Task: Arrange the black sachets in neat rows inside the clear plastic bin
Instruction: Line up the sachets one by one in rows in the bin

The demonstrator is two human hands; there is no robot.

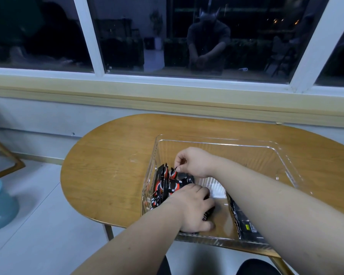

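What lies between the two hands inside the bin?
In the head view, a bunch of sachets fills the gap between the right hand and the left hand, near the left wall of the bin.

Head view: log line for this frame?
right hand pinches sachet | left hand holds sachets | clear bin: row forming at left wall

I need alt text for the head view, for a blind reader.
Two bare hands sort black sachets inside a clear plastic bin on a wooden table: the right hand pinches the top of one sachet by the bin's left wall, while the left hand grips others nearer the camera.
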